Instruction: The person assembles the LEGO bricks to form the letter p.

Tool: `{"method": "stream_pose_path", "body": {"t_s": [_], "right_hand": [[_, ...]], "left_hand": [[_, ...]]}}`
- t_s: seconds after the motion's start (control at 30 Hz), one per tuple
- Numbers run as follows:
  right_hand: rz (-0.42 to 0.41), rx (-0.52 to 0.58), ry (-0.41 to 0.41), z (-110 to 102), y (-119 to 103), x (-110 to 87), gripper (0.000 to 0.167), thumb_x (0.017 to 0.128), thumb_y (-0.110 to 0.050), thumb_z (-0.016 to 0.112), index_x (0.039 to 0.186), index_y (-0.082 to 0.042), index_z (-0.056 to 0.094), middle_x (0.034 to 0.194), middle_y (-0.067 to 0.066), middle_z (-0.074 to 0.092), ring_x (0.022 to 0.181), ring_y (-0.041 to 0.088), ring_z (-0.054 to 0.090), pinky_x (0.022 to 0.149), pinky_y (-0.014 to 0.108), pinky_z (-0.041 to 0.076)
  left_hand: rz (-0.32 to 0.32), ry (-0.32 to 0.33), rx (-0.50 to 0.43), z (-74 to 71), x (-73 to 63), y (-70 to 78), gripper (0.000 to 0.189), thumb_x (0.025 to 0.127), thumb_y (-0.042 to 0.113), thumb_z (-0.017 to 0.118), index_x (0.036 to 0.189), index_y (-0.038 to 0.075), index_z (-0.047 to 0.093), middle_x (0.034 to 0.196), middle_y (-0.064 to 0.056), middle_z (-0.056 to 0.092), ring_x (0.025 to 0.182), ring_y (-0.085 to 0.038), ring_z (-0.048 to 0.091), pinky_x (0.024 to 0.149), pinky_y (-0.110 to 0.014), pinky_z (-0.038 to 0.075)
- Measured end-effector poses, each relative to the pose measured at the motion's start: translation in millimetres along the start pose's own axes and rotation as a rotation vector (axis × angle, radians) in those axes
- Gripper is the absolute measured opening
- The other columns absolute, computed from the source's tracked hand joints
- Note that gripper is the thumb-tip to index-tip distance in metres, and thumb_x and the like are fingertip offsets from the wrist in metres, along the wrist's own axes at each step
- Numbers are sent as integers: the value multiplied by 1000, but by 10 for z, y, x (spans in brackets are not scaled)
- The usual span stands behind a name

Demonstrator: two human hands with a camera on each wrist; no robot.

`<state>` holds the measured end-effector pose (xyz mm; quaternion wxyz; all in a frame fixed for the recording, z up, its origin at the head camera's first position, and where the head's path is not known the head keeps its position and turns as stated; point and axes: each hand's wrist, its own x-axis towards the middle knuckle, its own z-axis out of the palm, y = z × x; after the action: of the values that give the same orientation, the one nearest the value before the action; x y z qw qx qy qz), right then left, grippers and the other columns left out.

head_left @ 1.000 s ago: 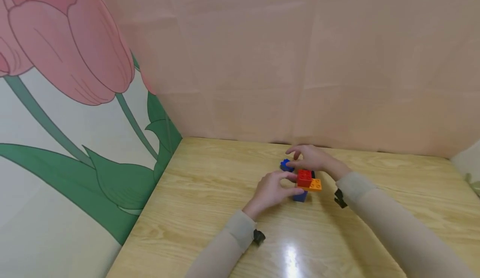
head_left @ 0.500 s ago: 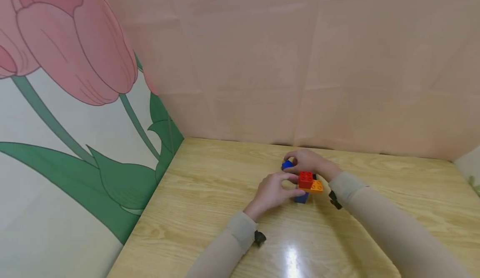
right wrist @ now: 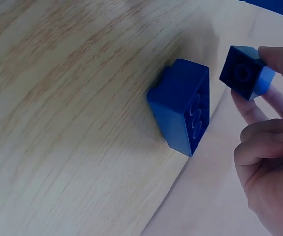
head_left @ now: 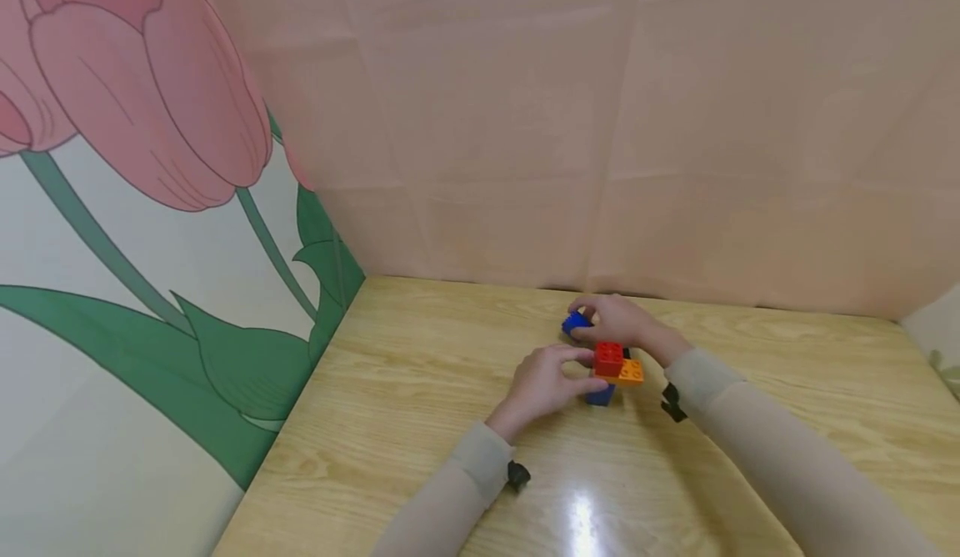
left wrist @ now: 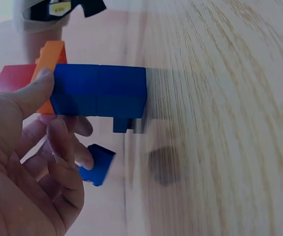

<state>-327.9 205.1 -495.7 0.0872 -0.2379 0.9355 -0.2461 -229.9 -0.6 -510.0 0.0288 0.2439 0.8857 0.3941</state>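
My left hand grips a small tower of bricks. A red brick tops it, over an orange brick, with blue bricks stacked below. The left thumb presses at the join of orange and blue. Farther back, my right hand pinches a small blue brick between thumb and fingers. That brick is tilted, its hollow underside facing the right wrist camera. Close to it a longer blue brick lies on its side on the table, mostly hidden behind the tower in the head view.
The bricks are on a wood-grain table. A pinkish cloth wall rises along its back edge, close behind the right hand. On the left stands a panel with painted tulips.
My right hand has gone from spread fingers over the small blue brick to pinching it, and the brick has since tilted. The left hand and the tower have stayed nearly still.
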Motion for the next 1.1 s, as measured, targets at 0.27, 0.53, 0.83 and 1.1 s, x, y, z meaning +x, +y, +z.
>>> {"method": "stream_pose_path", "body": {"t_s": [0.27, 0.53, 0.83, 1.1], "right_hand": [[-11, 74, 106, -112, -18, -184, 48, 95, -33, 77, 135, -9, 64, 115, 15, 71, 98, 29, 67, 84, 52, 56], [-32, 138, 207, -256, -85, -402, 45, 98, -31, 75, 137, -13, 62, 114, 12, 69, 80, 25, 61, 64, 37, 51], [-21, 151, 242, -326, -106, -630, 46, 100, -35, 72, 137, -11, 60, 122, 14, 68, 116, 37, 62, 94, 63, 51], [-25, 139, 281, -391, -109, -801, 46, 101, -36, 71, 138, -11, 59, 126, 12, 68, 119, 37, 61, 93, 63, 51]], "left_hand": [[-25, -5, -24, -3, -7, -4, 50, 88, 61, 75, 126, 30, 76, 114, 20, 70, 111, -12, 66, 89, -31, 53], [-22, -9, -39, 4, -4, -16, 49, 87, 59, 77, 126, 30, 76, 114, 20, 71, 112, -10, 66, 91, -32, 53], [-17, -10, -55, 17, -8, -24, 47, 87, 58, 78, 125, 30, 76, 113, 23, 69, 112, -12, 66, 92, -32, 53], [-27, -2, -69, -2, -20, -6, 47, 86, 57, 79, 124, 30, 77, 114, 21, 69, 113, -14, 67, 91, -32, 53]]}}
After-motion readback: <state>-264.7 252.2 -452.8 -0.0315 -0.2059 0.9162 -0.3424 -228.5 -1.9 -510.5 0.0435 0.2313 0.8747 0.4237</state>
